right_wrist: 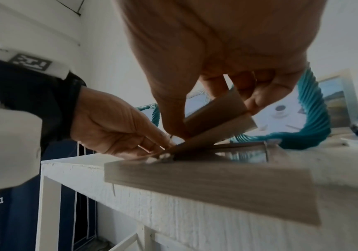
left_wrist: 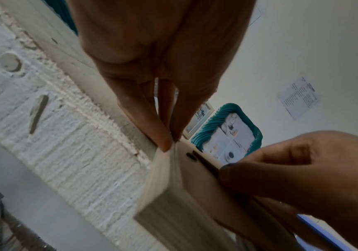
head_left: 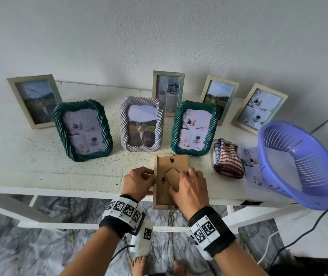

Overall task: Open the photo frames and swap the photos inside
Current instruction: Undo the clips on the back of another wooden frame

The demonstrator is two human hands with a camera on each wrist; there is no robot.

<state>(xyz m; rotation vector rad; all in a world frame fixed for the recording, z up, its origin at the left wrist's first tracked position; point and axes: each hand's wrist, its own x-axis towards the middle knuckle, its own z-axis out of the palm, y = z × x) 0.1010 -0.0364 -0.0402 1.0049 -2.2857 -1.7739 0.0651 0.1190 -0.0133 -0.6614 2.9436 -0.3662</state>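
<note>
A wooden photo frame (head_left: 171, 182) lies face down at the front edge of the white table (head_left: 59, 166), its near end overhanging the edge, brown backing board (head_left: 164, 166) up. The left hand (head_left: 138, 183) sits at the frame's 9 o'clock side, its grip closed in a pinch, fingertips (left_wrist: 165, 142) meeting on the frame's left rim beside a small black turn clip (head_left: 163, 180). The right hand (head_left: 189, 190) covers the frame's 4 o'clock part; its fingers and thumb grip the cardboard easel stand (right_wrist: 214, 113), which is lifted at an angle off the backing. In the right wrist view the backing looks raised a little from the frame, with glass showing beneath. Another black clip (head_left: 171, 159) sits at the frame's 12 o'clock end. Behind, 7 frames stand upright: 2 green twisted ones, a white twisted one (head_left: 141, 124) with a cat photo, and 4 pale wooden ones. At 3 o'clock lie a folded striped cloth (head_left: 228, 160), a loose photo print (head_left: 253, 172) and a purple plastic basket (head_left: 298, 164).
</note>
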